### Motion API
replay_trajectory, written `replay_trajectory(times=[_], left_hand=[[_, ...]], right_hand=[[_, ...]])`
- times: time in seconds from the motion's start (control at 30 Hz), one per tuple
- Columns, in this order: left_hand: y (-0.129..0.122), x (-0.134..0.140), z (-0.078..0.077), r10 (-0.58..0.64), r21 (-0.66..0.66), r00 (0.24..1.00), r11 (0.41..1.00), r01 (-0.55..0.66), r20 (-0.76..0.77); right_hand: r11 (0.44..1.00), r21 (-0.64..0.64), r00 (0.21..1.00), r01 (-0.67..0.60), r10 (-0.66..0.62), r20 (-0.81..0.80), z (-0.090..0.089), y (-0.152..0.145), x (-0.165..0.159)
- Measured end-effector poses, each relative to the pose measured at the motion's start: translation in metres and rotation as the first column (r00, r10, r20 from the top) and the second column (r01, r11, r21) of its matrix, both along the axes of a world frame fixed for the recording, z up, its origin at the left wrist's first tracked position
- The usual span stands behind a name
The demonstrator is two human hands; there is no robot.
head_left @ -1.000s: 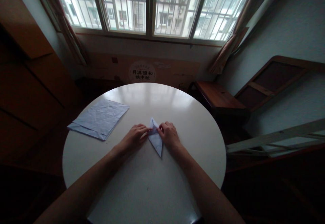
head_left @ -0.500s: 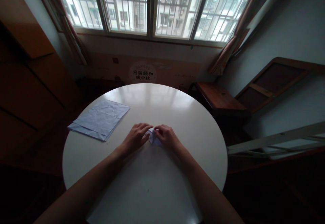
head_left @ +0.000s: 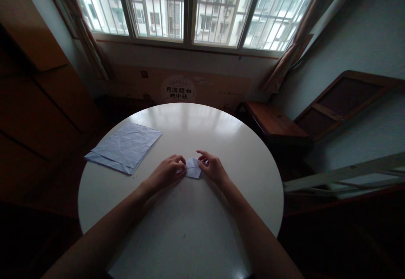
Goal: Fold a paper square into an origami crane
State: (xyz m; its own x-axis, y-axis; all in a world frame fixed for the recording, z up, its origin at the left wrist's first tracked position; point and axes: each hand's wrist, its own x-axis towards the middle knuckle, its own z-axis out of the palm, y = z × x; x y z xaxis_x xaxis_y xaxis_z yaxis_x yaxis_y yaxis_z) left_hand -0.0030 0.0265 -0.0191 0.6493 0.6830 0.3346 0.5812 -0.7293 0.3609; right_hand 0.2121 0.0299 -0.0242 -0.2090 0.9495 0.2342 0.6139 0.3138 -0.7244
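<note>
A small piece of folded paper (head_left: 193,168), pale and many-sided with crease lines, lies between my two hands over the white round table (head_left: 186,220). My left hand (head_left: 171,167) pinches its left edge between thumb and fingers. On the other side, my right hand (head_left: 213,168) grips the right edge with the thumb and a curled finger, while the index finger points up and away. The parts of the paper under my fingertips are hidden.
Creased sheets of paper (head_left: 126,146) lie stacked at the table's left, slightly past its edge. Beyond the table are a printed panel (head_left: 218,87) and a barred window. A wooden bench (head_left: 272,119) stands at the right, a cabinet (head_left: 34,106) at the left.
My hands have moved slightly apart, the right one a little to the right. The folded paper, mostly covered before with a flap raised, now shows flatter and wider between them.
</note>
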Motion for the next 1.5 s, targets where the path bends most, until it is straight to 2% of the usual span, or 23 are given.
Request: replay_trajectory(times=[0.13,0.27,0.5,0.63,0.9,1.23,1.5], left_hand=[[-0.002,0.0,0.002,-0.009,-0.007,0.999,1.0,0.009,-0.036],[-0.004,0.001,0.004,0.002,-0.001,0.999,1.0,-0.002,-0.052],[-0.005,0.005,0.003,-0.13,-0.074,0.991,0.989,0.132,0.024],[-0.006,0.008,0.004,-0.148,-0.021,0.989,0.989,0.148,-0.011],[-0.007,0.01,0.002,-0.177,0.009,0.983,0.984,0.178,-0.045],[-0.006,0.01,-0.001,-0.141,0.021,0.987,0.99,0.143,-0.077],[-0.005,0.009,0.001,-0.16,-0.001,0.984,0.987,0.16,-0.074]], right_hand=[[0.999,-0.024,0.997,0.032,-0.03,0.074,0.001,-0.002,0.001],[0.998,-0.059,0.99,0.003,0.005,0.143,0.002,-0.004,0.0],[0.998,-0.028,0.996,0.055,-0.053,0.074,0.002,0.0,-0.001],[0.99,-0.064,0.99,0.123,-0.118,0.075,0.004,-0.001,-0.002],[0.974,-0.045,0.935,0.221,-0.199,0.293,0.006,-0.006,-0.008],[0.986,0.063,0.88,0.156,-0.167,0.445,0.012,-0.014,-0.016],[0.998,0.063,0.867,-0.01,-0.022,0.498,0.013,-0.014,-0.012]])
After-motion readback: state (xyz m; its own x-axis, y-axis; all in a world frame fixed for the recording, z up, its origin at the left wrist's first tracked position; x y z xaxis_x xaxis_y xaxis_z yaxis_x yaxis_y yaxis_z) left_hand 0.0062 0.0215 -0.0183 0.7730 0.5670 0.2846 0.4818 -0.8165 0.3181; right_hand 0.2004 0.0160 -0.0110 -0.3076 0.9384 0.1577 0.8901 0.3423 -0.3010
